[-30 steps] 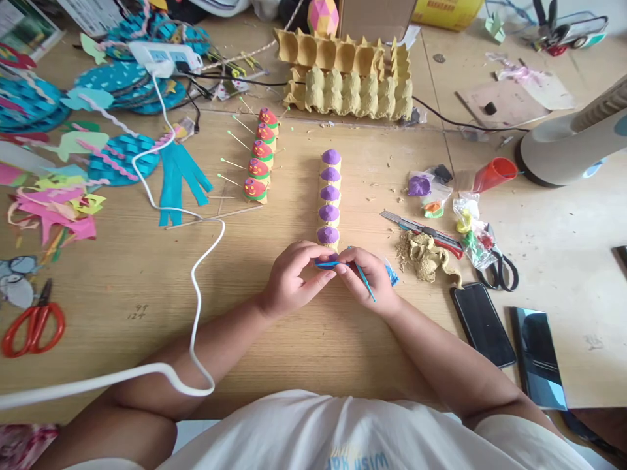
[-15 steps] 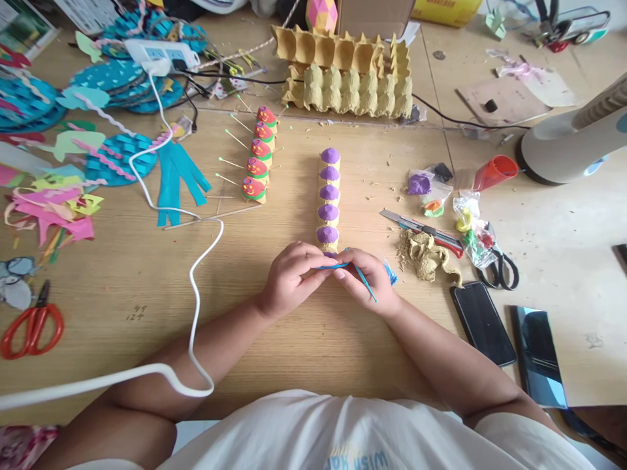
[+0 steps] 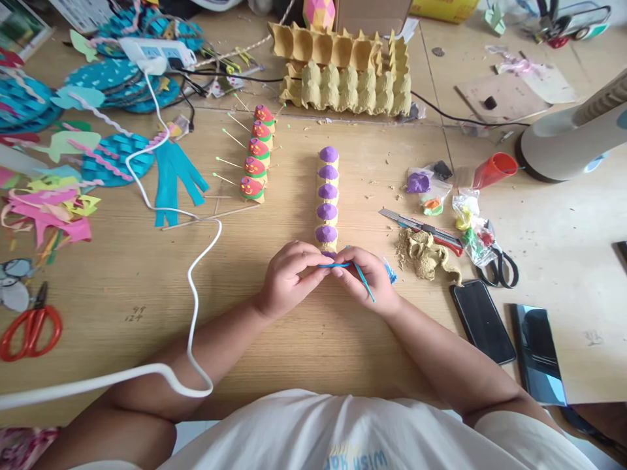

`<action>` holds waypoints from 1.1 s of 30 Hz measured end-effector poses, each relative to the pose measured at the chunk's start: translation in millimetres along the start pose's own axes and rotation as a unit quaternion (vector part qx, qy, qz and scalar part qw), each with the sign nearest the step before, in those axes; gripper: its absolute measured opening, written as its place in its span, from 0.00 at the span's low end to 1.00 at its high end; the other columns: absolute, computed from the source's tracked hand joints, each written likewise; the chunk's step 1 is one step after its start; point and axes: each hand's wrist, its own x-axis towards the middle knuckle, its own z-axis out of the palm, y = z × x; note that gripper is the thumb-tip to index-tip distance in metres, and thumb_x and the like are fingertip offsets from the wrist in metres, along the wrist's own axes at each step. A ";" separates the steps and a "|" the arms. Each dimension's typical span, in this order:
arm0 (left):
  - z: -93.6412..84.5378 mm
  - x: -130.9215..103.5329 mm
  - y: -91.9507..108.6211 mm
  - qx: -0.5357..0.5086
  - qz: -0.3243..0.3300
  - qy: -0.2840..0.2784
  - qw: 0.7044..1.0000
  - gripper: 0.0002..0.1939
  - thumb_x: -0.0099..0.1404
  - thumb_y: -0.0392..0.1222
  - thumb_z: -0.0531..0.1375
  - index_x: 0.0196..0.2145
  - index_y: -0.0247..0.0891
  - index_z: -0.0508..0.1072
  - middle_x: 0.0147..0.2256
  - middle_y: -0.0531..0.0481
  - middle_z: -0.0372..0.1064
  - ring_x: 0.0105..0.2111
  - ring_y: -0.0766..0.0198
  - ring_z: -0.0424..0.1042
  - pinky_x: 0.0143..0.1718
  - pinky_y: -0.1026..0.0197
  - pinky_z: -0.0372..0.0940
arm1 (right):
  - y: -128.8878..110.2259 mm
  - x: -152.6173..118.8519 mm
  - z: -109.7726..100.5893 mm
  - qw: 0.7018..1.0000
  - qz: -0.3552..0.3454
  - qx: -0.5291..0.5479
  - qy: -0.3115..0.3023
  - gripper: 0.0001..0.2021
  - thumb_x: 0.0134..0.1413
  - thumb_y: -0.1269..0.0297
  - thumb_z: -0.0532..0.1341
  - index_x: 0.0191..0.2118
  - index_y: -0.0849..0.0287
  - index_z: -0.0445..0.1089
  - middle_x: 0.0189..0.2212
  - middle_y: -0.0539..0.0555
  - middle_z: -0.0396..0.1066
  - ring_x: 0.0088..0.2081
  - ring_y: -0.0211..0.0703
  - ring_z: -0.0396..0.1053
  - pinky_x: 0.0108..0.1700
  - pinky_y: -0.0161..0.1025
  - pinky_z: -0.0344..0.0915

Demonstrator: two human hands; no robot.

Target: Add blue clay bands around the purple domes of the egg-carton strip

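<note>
My left hand [image 3: 289,279] and my right hand [image 3: 369,277] meet at the near end of an egg-carton strip [image 3: 317,196] whose bumps wear purple caps [image 3: 326,212]. Fingertips of both hands pinch a thin blue strand, perhaps clay [image 3: 337,265]. A slim blue stick [image 3: 364,284], probably a modelling tool, also rests in my right hand and slants down. Behind that hand a small blue packet [image 3: 390,271] partly shows. The strip's nearest bump is mostly hidden by my fingers.
A finished-looking caterpillar strip [image 3: 255,166] with red faces and pins stands to the left. At right lie a utility knife [image 3: 421,228], carton scraps [image 3: 427,256], black-handled scissors [image 3: 500,266] and a phone [image 3: 482,321]. A white cable [image 3: 193,300] crosses the left; egg cartons [image 3: 355,91] sit behind.
My hands keep the same pinch on the blue strand, which looks slightly straighter now. The whole view has shifted a little; nothing else has visibly moved.
</note>
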 end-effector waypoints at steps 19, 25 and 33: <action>0.9 -6.8 0.2 -0.073 -0.071 -0.013 0.995 0.19 0.64 0.37 0.67 0.52 0.42 0.75 0.41 0.45 0.75 0.40 0.60 0.73 0.40 0.58 0.72 | 2.2 0.5 -0.8 0.999 0.047 0.000 0.022 0.10 0.63 0.54 0.65 0.39 0.56 0.76 0.36 0.56 0.81 0.35 0.42 0.77 0.40 0.39 0.73; 1.0 -5.1 0.9 -0.066 -0.051 -0.029 0.996 0.19 0.62 0.36 0.69 0.51 0.42 0.76 0.43 0.45 0.76 0.41 0.61 0.75 0.42 0.58 0.72 | -2.6 1.0 -3.8 0.999 0.017 -0.047 -0.007 0.17 0.67 0.55 0.60 0.28 0.58 0.72 0.23 0.50 0.72 0.25 0.36 0.67 0.31 0.35 0.65; 2.2 -5.3 0.3 -0.073 -0.053 -0.037 0.995 0.22 0.62 0.39 0.70 0.54 0.41 0.74 0.43 0.44 0.78 0.42 0.61 0.75 0.40 0.60 0.72 | -1.5 2.7 -4.7 0.998 -0.013 -0.054 -0.038 0.20 0.70 0.54 0.57 0.28 0.58 0.74 0.23 0.51 0.73 0.26 0.38 0.68 0.32 0.36 0.65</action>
